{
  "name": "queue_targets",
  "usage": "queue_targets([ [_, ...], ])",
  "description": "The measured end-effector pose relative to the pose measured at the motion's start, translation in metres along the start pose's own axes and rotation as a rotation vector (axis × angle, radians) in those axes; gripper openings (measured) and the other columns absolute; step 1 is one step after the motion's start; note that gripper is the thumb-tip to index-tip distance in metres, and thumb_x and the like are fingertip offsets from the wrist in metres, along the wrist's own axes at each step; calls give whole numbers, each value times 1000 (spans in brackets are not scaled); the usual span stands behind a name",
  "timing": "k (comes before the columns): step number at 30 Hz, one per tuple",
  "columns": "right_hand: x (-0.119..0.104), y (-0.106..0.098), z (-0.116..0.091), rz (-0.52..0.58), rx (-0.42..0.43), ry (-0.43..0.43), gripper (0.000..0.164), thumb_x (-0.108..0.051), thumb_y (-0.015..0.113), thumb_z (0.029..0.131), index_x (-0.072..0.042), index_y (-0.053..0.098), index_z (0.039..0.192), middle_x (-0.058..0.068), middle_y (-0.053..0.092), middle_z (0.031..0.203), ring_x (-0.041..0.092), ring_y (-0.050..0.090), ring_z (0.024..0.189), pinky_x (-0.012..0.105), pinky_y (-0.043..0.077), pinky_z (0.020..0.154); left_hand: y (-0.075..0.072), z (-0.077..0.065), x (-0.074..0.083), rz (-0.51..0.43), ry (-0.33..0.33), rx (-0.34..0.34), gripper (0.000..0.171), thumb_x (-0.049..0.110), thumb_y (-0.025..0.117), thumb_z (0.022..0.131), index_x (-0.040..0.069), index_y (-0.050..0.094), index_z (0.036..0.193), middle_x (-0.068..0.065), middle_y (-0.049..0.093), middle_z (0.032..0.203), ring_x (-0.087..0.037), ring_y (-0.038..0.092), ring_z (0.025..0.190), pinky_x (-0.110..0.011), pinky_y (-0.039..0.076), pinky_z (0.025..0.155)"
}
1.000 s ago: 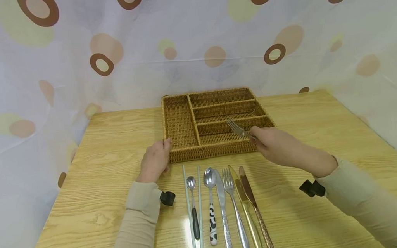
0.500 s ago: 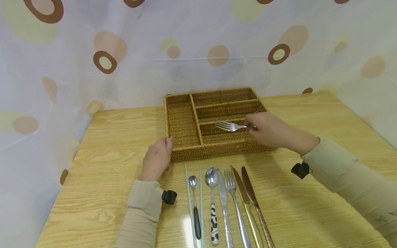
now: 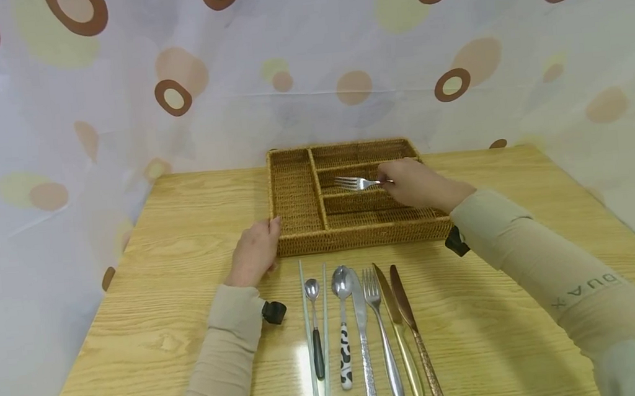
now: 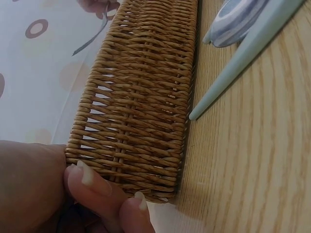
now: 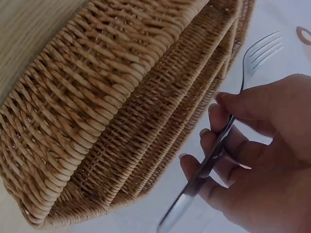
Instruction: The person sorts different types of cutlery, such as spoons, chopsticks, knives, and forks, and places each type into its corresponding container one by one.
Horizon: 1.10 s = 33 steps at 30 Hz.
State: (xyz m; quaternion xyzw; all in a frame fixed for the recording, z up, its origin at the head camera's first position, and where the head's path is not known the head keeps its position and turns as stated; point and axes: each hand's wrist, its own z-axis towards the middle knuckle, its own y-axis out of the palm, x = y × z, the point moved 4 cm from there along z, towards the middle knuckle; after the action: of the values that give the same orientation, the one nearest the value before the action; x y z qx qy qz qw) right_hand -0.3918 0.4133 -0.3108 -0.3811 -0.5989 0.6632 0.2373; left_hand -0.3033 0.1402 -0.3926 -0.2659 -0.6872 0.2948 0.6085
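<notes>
My right hand [image 3: 413,182] pinches a silver fork [image 5: 216,153] by its handle, thumb on one side and fingers on the other. In the head view the fork's tines point left, over the middle right-hand compartment of a brown wicker cutlery tray [image 3: 365,236]. At the tray's front left corner, my left hand [image 3: 254,252] holds on with the thumb along the rim. The left wrist view shows its fingertips [image 4: 97,182] curled against the woven corner.
In front of the tray lie two pale green chopsticks [image 3: 309,341], a small black-handled spoon [image 3: 317,347], a cow-print spoon [image 3: 344,345], a silver knife [image 3: 364,337], another fork [image 3: 384,336], a gold knife [image 3: 401,340] and a copper knife [image 3: 414,324]. A patterned curtain [image 3: 307,68] hangs behind.
My right hand has moved left and farther back with the fork, from above the front right compartment to the middle one. The fork has turned to point left. My left hand keeps its hold.
</notes>
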Motion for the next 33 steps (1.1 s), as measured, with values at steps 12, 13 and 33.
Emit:
queue_targets([
  [12, 18, 15, 33, -70, -110, 109, 29, -4, 48, 102, -2, 63, 127, 20, 66, 124, 37, 65, 110, 49, 53, 83, 0, 0, 2, -8, -3, -2, 49, 43, 26, 109, 10, 55, 89, -3, 50, 57, -17, 54, 43, -28, 42, 45],
  [13, 18, 17, 35, -72, -119, 111, 29, -5, 47, 102, -2, 63, 127, 20, 66, 124, 37, 65, 109, 49, 53, 84, 0, 0, 2, -8, -4, -2, 48, 43, 26, 109, 10, 55, 88, -3, 50, 56, -18, 54, 43, -28, 42, 45],
  [33, 39, 49, 43, 178, -243, 190, 56, -33, 21, 108, 1, 39, 149, 26, 32, 157, 51, 14, 148, 62, 10, 121, 0, 1, 0, 2, -27, 11, 51, 44, 25, 108, 8, 57, 92, -3, 50, 58, -17, 53, 43, -27, 41, 44],
])
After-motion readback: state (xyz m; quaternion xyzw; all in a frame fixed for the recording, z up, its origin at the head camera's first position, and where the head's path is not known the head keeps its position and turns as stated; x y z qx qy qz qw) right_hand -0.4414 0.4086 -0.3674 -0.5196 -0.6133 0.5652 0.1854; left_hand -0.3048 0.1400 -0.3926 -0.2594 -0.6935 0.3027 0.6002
